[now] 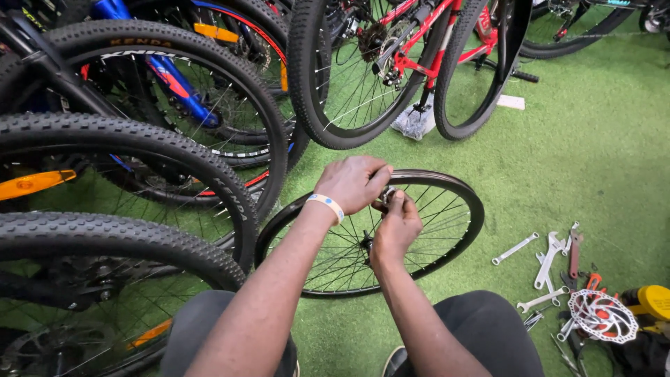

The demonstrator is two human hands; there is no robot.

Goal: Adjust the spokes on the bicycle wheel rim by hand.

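A bare black bicycle rim (466,202) with spokes and no tyre stands tilted on the green turf in front of my knees. My left hand (352,183), with a white wristband, is closed over the hub axle at the wheel's centre. My right hand (396,225) pinches a small metal part at the same hub (386,196), just below the left hand. The part itself is mostly hidden by my fingers.
Several bicycles with knobbly tyres (139,139) crowd the left and top. Spanners (515,248) lie on the turf at right, beside a brake disc rotor (601,315), a yellow object (652,301) and red-handled tools. Open turf (586,139) lies at the upper right.
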